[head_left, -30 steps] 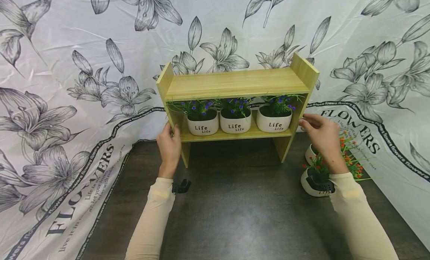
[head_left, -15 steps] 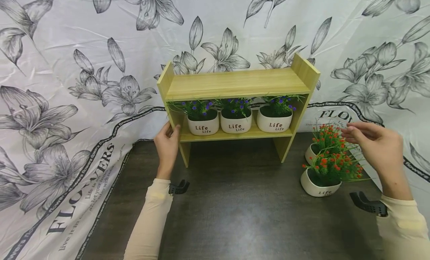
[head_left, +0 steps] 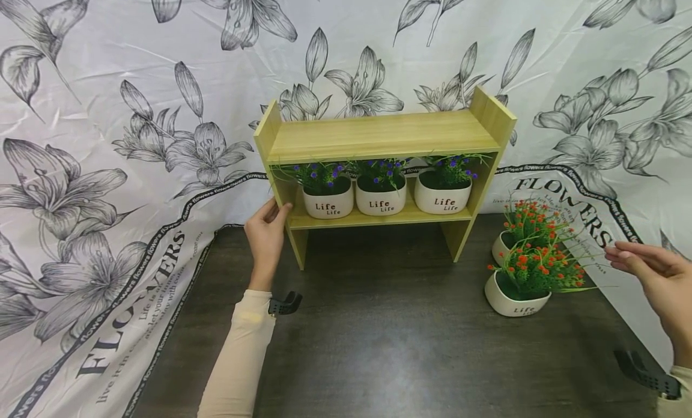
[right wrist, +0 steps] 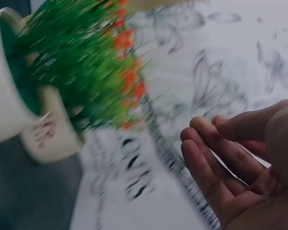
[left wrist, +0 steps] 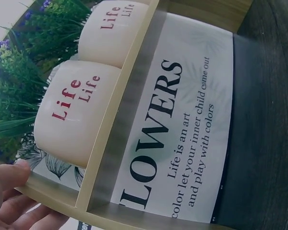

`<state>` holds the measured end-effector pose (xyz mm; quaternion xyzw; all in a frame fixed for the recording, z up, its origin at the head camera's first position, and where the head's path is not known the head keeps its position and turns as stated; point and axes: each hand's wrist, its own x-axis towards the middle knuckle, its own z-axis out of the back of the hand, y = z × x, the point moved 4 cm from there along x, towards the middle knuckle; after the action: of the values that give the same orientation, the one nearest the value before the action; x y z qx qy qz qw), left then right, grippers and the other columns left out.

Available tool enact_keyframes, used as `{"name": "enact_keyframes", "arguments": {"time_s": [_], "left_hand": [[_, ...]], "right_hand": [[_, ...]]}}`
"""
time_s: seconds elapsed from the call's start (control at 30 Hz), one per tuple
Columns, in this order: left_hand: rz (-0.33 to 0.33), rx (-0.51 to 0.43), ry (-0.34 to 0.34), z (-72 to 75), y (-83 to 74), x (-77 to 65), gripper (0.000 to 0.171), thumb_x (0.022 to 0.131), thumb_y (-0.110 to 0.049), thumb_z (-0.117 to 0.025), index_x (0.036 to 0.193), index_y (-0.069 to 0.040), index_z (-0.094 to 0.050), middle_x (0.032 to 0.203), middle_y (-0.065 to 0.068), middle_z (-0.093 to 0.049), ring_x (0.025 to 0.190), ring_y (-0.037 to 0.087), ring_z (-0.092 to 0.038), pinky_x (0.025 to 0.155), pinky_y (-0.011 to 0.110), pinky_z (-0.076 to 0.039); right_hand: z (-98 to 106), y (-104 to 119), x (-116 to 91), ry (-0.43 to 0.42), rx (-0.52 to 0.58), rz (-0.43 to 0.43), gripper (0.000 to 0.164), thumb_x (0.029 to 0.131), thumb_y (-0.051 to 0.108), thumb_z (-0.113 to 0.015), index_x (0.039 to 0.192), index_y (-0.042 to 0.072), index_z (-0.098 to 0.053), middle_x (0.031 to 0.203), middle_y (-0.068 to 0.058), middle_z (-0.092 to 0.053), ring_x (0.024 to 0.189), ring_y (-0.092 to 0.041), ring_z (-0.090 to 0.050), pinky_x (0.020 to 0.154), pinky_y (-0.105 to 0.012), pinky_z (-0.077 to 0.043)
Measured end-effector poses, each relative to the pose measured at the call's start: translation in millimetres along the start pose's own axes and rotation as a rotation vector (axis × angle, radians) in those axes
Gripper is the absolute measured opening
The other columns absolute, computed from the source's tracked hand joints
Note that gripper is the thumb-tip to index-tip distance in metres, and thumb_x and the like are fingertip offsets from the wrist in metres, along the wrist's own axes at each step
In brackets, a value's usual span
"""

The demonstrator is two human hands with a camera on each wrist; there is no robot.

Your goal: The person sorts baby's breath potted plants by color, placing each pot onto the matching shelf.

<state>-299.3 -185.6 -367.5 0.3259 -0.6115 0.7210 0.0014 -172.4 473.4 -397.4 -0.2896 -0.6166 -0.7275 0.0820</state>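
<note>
A light wooden shelf [head_left: 378,130] stands at the back of the dark table. On its lower board sit three white "Life" pots with purple-flowered plants: a left pot [head_left: 328,203], a middle pot [head_left: 381,200] and a right pot [head_left: 443,199]. My left hand [head_left: 265,235] grips the shelf's left side panel, its thumb [left wrist: 12,175] on the inner side and the fingers outside. Over at the far right, my right hand [head_left: 654,277] is in the air, fingers loosely extended, holding nothing. It is nearest to the red-flowered plants, just right of their leaves.
Two white pots with red flowers stand on the table right of the shelf: a front pot [head_left: 516,298] and a back pot [head_left: 501,247] partly hidden behind it. Patterned cloth [head_left: 178,136] hangs behind and along both sides of the dark tabletop [head_left: 389,322].
My right hand has let go of the shelf's right side and moved right and down, past the red-flowered pots. The left hand stays at the shelf's left panel; the shelf has not visibly moved.
</note>
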Motion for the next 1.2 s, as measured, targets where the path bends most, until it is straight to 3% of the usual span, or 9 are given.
{"name": "enact_keyframes", "arguments": {"time_s": [0.27, 0.33, 0.5, 0.6, 0.73, 0.83, 0.9, 1.07, 1.2], "left_hand": [[0.009, -0.005, -0.006, 2.5, -9.6, -4.2, 0.031, 0.096, -0.001, -0.078, 0.124, 0.01, -0.074, 0.119, 0.031, -0.073, 0.112, 0.044, -0.074, 0.079, 0.004, -0.054], [0.016, -0.003, -0.007, 2.3, -8.3, -3.7, 0.031, 0.095, 0.0, -0.078, 0.124, 0.01, -0.074, 0.119, 0.032, -0.073, 0.112, 0.044, -0.074, 0.079, 0.004, -0.054], [0.031, -0.01, -0.001, 0.6, 12.1, 3.1, 0.033, 0.096, -0.002, -0.078, 0.127, 0.009, -0.073, 0.121, 0.032, -0.072, 0.114, 0.044, -0.073, 0.079, 0.005, -0.055], [0.034, -0.002, -0.002, 0.8, 24.5, 7.1, 0.034, 0.096, -0.007, -0.08, 0.128, 0.005, -0.074, 0.122, 0.029, -0.073, 0.114, 0.041, -0.074, 0.08, 0.005, -0.054], [0.031, 0.001, -0.006, 2.5, 30.1, 9.3, 0.034, 0.094, -0.013, -0.084, 0.126, -0.002, -0.078, 0.121, 0.024, -0.076, 0.111, 0.035, -0.076, 0.079, 0.006, -0.056], [0.028, -0.008, -0.001, 3.1, 31.0, 9.9, 0.033, 0.093, -0.015, -0.085, 0.124, -0.003, -0.079, 0.119, 0.022, -0.077, 0.11, 0.033, -0.077, 0.081, 0.009, -0.057], [0.024, -0.014, 0.003, 3.0, 30.5, 9.6, 0.033, 0.093, -0.015, -0.085, 0.124, -0.002, -0.079, 0.118, 0.022, -0.077, 0.111, 0.034, -0.077, 0.082, 0.01, -0.058], [0.018, -0.021, 0.005, 2.5, 28.9, 8.6, 0.035, 0.094, -0.013, -0.084, 0.125, 0.001, -0.078, 0.12, 0.025, -0.076, 0.112, 0.035, -0.076, 0.085, 0.013, -0.059], [0.018, -0.017, 0.005, 3.1, 28.8, 8.7, 0.036, 0.094, -0.014, -0.084, 0.126, 0.001, -0.077, 0.121, 0.026, -0.076, 0.113, 0.035, -0.076, 0.085, 0.013, -0.059]], "right_hand": [[18, -51, -34, -0.027, -0.336, -0.201, 0.036, 0.107, -0.001, -0.059, 0.141, 0.003, -0.067, 0.114, 0.036, -0.069, 0.097, 0.017, -0.065, 0.083, 0.001, -0.045], [19, -63, -40, -0.009, -0.305, -0.268, 0.038, 0.106, 0.001, -0.062, 0.143, 0.009, -0.067, 0.115, 0.036, -0.068, 0.098, 0.017, -0.066, 0.082, 0.001, -0.045], [13, -88, -51, 0.194, -0.325, -0.373, 0.043, 0.106, 0.011, -0.066, 0.138, 0.04, -0.059, 0.11, 0.043, -0.066, 0.093, 0.02, -0.066, 0.074, -0.002, -0.045], [0, -94, -56, 0.349, -0.466, -0.374, 0.047, 0.104, 0.019, -0.071, 0.145, 0.035, -0.053, 0.109, 0.047, -0.058, 0.096, 0.023, -0.059, 0.073, -0.007, -0.043], [-25, -96, -58, 0.47, -0.511, -0.388, 0.077, 0.101, 0.024, -0.076, 0.165, 0.016, -0.034, 0.128, 0.024, -0.062, 0.105, 0.024, -0.051, 0.077, -0.01, -0.046], [-41, -98, -61, 0.522, -0.473, -0.391, 0.097, 0.1, 0.023, -0.077, 0.173, 0.024, -0.014, 0.154, -0.007, -0.052, 0.115, 0.025, -0.042, 0.082, -0.008, -0.045], [-50, -99, -62, 0.532, -0.449, -0.369, 0.104, 0.099, 0.02, -0.079, 0.173, 0.032, -0.007, 0.166, -0.014, -0.036, 0.119, 0.025, -0.037, 0.085, -0.005, -0.042], [-63, -103, -64, 0.514, -0.432, -0.268, 0.114, 0.092, 0.013, -0.084, 0.172, 0.037, -0.007, 0.16, 0.021, -0.029, 0.127, 0.027, -0.028, 0.097, 0.002, -0.027], [-70, -106, -63, 0.499, -0.45, -0.204, 0.116, 0.086, 0.012, -0.09, 0.172, 0.031, -0.014, 0.151, 0.034, -0.032, 0.128, 0.027, -0.028, 0.097, 0.004, -0.022]]}}
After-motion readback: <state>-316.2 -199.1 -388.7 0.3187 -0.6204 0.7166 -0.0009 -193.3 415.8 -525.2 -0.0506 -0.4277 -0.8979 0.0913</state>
